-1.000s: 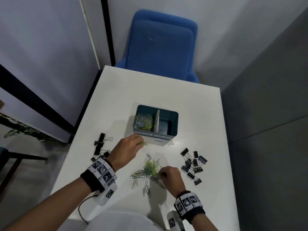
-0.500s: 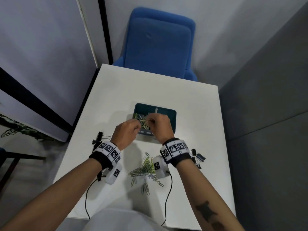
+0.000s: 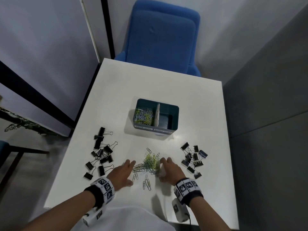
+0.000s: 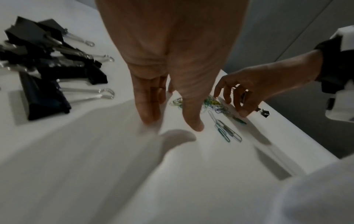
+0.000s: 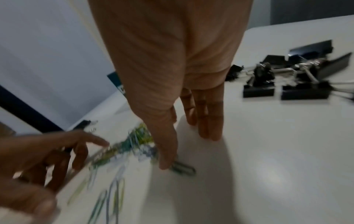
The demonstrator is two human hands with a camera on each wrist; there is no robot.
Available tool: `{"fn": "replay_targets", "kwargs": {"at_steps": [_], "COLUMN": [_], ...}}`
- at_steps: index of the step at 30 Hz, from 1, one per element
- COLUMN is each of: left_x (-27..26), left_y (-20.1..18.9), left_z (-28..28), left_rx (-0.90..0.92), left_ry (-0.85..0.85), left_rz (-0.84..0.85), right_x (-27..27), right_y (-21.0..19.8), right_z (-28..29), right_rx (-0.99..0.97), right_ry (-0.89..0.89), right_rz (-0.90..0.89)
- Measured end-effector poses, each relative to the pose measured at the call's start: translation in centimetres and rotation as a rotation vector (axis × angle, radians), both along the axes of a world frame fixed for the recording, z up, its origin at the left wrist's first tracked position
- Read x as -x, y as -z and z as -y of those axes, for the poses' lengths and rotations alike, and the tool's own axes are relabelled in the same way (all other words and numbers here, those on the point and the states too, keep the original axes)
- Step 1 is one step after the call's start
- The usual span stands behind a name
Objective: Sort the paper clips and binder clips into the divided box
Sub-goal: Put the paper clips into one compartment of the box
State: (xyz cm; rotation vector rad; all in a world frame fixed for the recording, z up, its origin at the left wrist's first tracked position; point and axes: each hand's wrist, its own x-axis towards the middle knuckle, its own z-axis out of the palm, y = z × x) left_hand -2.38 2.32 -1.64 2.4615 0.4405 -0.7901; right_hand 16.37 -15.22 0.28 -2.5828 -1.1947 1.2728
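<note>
A teal divided box (image 3: 173, 112) stands mid-table; its left compartment holds paper clips (image 3: 144, 115), the right one looks bare. A loose heap of green, blue and white paper clips (image 3: 150, 163) lies nearer me. My left hand (image 3: 124, 172) rests flat on the table at the heap's left edge, fingers straight (image 4: 147, 109). My right hand (image 3: 168, 170) sits at the heap's right edge with fingers spread downward (image 5: 210, 128), thumb touching a clip (image 5: 182, 167). Black binder clips lie in two groups, left (image 3: 100, 152) and right (image 3: 193, 157).
The white table (image 3: 150, 84) has a near edge just under my wrists. A blue chair (image 3: 161, 34) stands beyond the far edge. Grey walls close in on the left and right.
Both hands were over the box's left compartment half a second ago; they have come back down to the loose paper clip heap, one on each side.
</note>
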Motion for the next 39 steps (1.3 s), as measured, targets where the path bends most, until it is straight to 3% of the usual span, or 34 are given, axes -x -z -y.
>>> {"fn": "replay_targets", "kwargs": {"at_steps": [5,10,18,24,33,39], "left_x": [-1.8,-4.0,-3.9,-4.0,-3.8,-5.0], "left_y": [-0.1,-0.7,0.5,1.1,1.0,-3.3], "left_z": [0.8,1.3,1.8,1.6,0.3,-1.7], "left_rx": [0.08,0.006,-0.077,-0.126,-0.052,0.063], "left_ry": [-0.005,-0.013,0.033,0.034,-0.146,-0.297], "left_rz": [0.096,0.194,0.14,0.214,0.315,0.501], "right_x": [1.6,2.4,4.0,4.1,2.5,2.2], "right_y": [1.3,1.4,1.3,1.2,0.2,-0.5], "right_z": [0.0,-1.9,-1.8,-1.7,-1.3,-0.5], "right_rx": [-0.103,-0.196,-0.252,-0.28,-0.288,-0.354], "right_ry": [0.096,0.125,0.048,0.097,0.196,0.258], "right_rz": [0.078,0.157,0.197,0.161,0.067,0.053]}}
